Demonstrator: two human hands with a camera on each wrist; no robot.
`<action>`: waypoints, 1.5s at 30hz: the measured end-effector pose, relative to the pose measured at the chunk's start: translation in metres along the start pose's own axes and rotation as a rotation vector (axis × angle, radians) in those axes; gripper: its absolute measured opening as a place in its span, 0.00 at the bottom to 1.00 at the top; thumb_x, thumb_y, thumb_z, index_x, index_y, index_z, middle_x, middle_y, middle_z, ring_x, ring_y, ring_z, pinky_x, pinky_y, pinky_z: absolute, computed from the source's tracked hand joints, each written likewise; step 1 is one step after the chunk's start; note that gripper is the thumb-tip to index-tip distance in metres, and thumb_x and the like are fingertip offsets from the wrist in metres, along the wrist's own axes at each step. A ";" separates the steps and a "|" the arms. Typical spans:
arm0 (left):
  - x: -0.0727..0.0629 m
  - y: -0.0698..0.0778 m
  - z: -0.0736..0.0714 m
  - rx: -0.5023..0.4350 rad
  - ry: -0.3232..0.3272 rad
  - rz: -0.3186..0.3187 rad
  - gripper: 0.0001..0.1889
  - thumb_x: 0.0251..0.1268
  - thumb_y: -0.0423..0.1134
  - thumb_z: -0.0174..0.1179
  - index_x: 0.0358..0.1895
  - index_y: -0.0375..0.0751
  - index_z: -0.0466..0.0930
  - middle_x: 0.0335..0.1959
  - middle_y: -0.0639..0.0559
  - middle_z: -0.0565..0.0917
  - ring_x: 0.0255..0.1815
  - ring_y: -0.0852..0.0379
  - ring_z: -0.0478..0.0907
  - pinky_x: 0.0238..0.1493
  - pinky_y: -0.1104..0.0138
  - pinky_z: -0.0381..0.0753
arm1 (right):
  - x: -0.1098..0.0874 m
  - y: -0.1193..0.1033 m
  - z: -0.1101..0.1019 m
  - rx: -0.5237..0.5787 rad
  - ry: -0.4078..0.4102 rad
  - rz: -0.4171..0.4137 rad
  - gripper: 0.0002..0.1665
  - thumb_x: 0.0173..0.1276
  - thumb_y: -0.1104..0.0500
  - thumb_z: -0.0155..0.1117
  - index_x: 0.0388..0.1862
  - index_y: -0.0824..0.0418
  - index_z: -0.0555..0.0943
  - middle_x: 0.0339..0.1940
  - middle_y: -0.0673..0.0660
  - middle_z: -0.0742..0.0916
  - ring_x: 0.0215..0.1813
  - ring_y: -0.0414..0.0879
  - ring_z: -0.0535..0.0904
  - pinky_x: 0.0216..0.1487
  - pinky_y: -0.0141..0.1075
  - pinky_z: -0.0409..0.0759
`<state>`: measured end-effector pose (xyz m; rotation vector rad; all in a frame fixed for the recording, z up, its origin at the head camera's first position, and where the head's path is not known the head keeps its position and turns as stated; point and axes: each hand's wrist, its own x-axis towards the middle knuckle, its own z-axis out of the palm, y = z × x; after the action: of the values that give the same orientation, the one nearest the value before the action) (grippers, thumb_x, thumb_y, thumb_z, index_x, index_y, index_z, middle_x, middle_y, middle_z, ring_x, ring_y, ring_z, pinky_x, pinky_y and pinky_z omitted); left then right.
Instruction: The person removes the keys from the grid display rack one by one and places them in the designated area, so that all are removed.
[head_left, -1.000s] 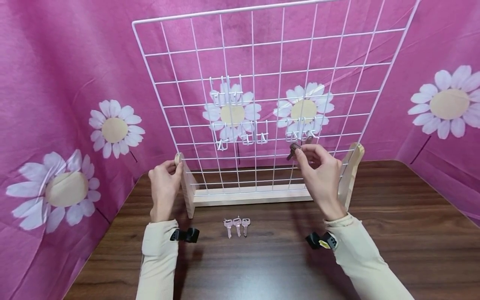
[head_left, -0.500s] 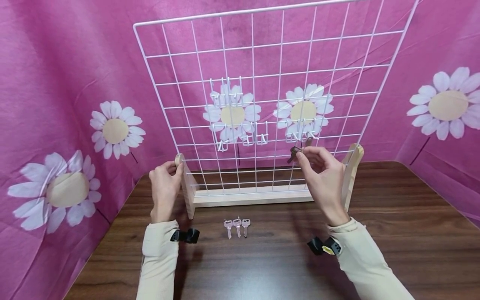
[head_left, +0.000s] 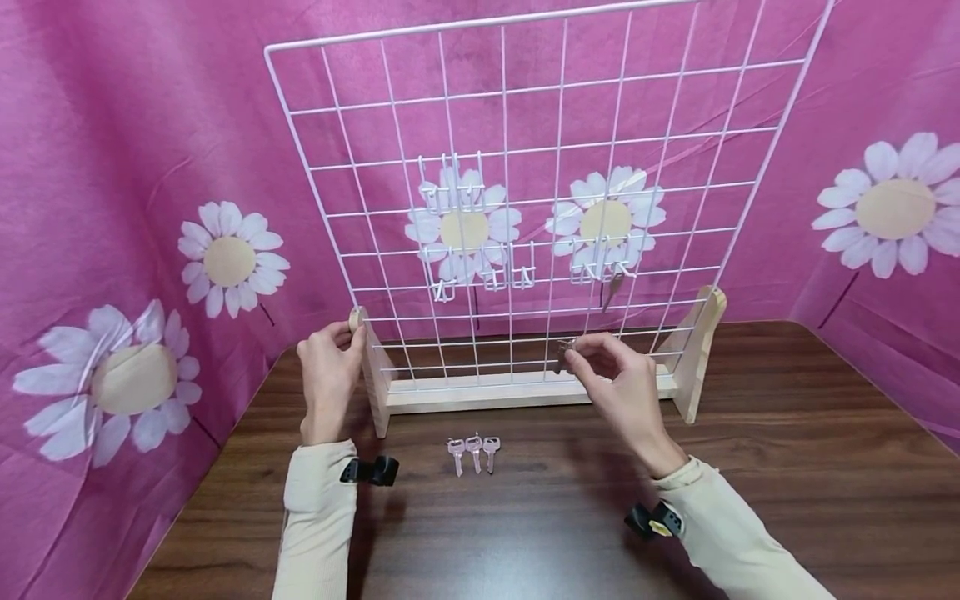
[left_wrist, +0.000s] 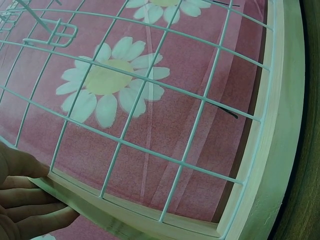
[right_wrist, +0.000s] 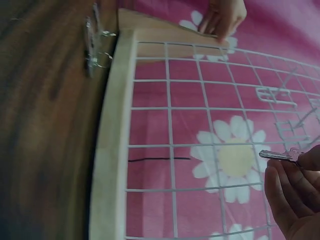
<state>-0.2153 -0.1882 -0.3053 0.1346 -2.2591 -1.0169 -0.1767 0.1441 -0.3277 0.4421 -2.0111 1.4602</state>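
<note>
My left hand (head_left: 330,375) grips the top of the left wooden upright (head_left: 373,375) that carries a white wire grid (left_wrist: 150,80). Between thumb and fingertips, my right hand (head_left: 618,387) pinches a silver key (right_wrist: 277,155) in front of the grid's lower right part. The key's bow is partly covered by the fingers. Above that hand, another key (head_left: 612,293) hangs from a white wire hook (head_left: 621,271). Several keys (head_left: 474,454) lie side by side on the table in front of the stand.
More white hooks (head_left: 525,277) are fixed at the middle and upper left of the grid. A wooden crossbar (head_left: 487,393) joins the uprights on the brown table (head_left: 510,542). Pink daisy-print cloth (head_left: 112,167) hangs behind and at both sides.
My right hand has moved down and slightly left from the right hooks with the key in its pinch, exposing the hanging key. My left hand stays on the upright.
</note>
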 end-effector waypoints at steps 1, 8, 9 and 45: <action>0.000 0.000 0.000 0.002 0.001 0.002 0.14 0.64 0.34 0.60 0.46 0.26 0.84 0.36 0.35 0.86 0.42 0.42 0.85 0.46 0.53 0.81 | -0.001 0.001 0.001 0.012 -0.016 0.018 0.04 0.61 0.70 0.67 0.35 0.69 0.83 0.29 0.61 0.88 0.31 0.35 0.83 0.35 0.24 0.81; 0.000 -0.001 0.000 -0.007 0.000 0.021 0.13 0.63 0.34 0.60 0.45 0.26 0.84 0.36 0.35 0.86 0.44 0.40 0.84 0.49 0.53 0.78 | -0.006 0.008 0.003 0.154 -0.157 0.198 0.07 0.65 0.67 0.64 0.36 0.73 0.77 0.35 0.68 0.87 0.31 0.43 0.86 0.36 0.35 0.85; 0.000 -0.001 -0.001 -0.007 0.002 0.021 0.13 0.63 0.34 0.60 0.45 0.26 0.84 0.36 0.35 0.86 0.44 0.40 0.84 0.49 0.53 0.78 | -0.006 0.009 0.003 0.174 -0.178 0.221 0.08 0.66 0.67 0.63 0.35 0.73 0.76 0.35 0.69 0.87 0.31 0.44 0.86 0.36 0.38 0.85; -0.001 0.000 0.000 -0.004 0.003 0.001 0.12 0.63 0.34 0.61 0.45 0.28 0.84 0.36 0.36 0.86 0.41 0.43 0.85 0.45 0.53 0.82 | -0.037 0.058 0.062 0.144 -0.584 0.769 0.05 0.61 0.75 0.60 0.35 0.75 0.81 0.25 0.60 0.86 0.21 0.42 0.81 0.27 0.37 0.85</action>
<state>-0.2148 -0.1878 -0.3058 0.1327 -2.2546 -1.0194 -0.1998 0.1025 -0.4070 0.1488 -2.7326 2.1209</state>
